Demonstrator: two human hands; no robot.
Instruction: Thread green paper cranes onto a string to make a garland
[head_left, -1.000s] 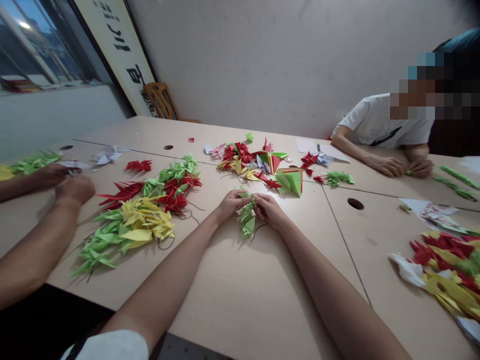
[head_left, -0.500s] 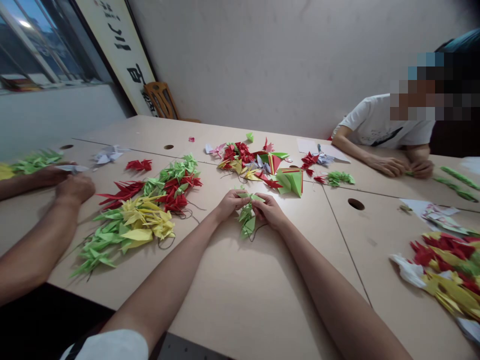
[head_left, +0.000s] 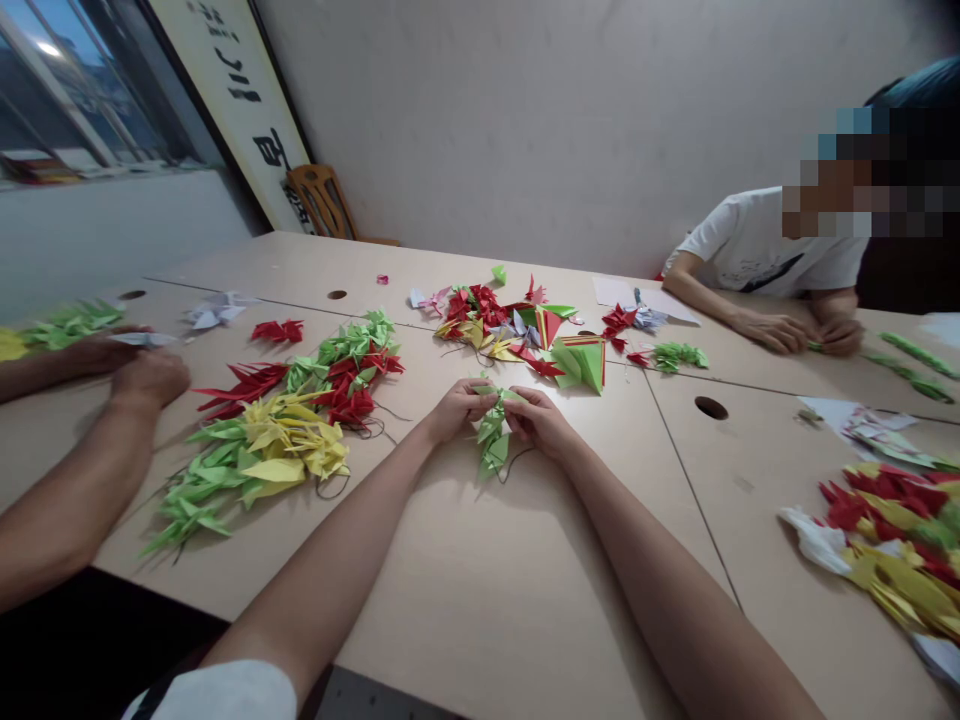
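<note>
Pale wooden tables (head_left: 465, 610) meet in seams across the frame, with round cable holes (head_left: 711, 408) cut through them. A long heap of green, yellow and red origami cranes (head_left: 277, 430) on dark thread lies left of centre, a smaller paper heap (head_left: 517, 330) at upper centre, a third heap (head_left: 885, 540) at lower right, and white paper sheets (head_left: 645, 298) at upper right.

calligraphy banner (head_left: 244, 110) leaning on the wall, wooden chair (head_left: 321, 202) behind the table (head_left: 480, 600), window (head_left: 82, 90) at left, person in white T-shirt (head_left: 757, 245)

lt-green origami crane (head_left: 493, 437), red-striped grn paper (head_left: 583, 362)
</note>
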